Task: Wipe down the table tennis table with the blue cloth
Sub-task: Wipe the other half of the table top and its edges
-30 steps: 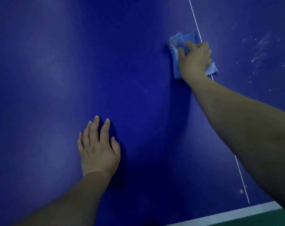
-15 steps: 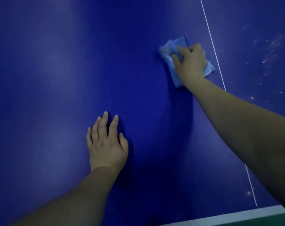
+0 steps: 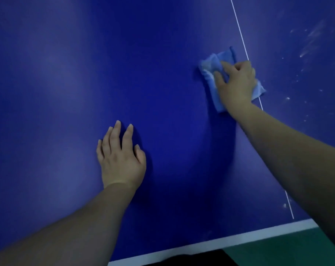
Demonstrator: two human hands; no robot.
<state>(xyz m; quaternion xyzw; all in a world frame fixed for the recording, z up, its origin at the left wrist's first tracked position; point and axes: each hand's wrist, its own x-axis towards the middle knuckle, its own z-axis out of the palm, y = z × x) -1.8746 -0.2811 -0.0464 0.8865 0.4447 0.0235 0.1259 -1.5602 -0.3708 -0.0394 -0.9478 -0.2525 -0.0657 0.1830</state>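
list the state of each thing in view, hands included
blue cloth: bunched, flat on table, beside the centre line
right hand: pressing on the cloth, fingers curled
left hand: flat on the table, holding nothing
table: white smudges right of the centre line

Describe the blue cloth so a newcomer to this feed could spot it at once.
Find the thin white centre line running down the dark blue table. Just left of it, under the right hand, lies the blue cloth. It is paler than the tabletop, crumpled, and the only loose thing there.
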